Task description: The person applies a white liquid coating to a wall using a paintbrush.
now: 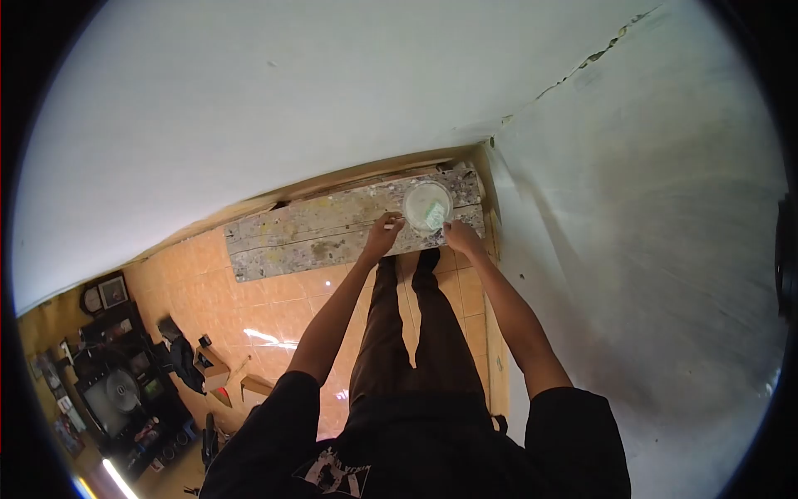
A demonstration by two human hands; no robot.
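Observation:
A round, pale tub (411,194) stands near the right end of a paint-spattered wooden plank (332,218). In its mouth lies a flat, pale green-and-white tool (434,216), whose exact kind I cannot make out. My right hand (460,236) is closed at the tub's near right rim, with the tool's end at its fingers. My left hand (385,235) is at the left side of the tub, its fingers closed around a small whitish thing too small to name. Whether the left hand touches the tub cannot be told.
A pale wall (249,108) rises behind the plank, and another wall (640,249) stands close on the right. A crack (598,56) runs up from their corner. Below is an orange tiled floor (208,291). At left are a fan (121,388), a dark cabinet and a cardboard box (214,370).

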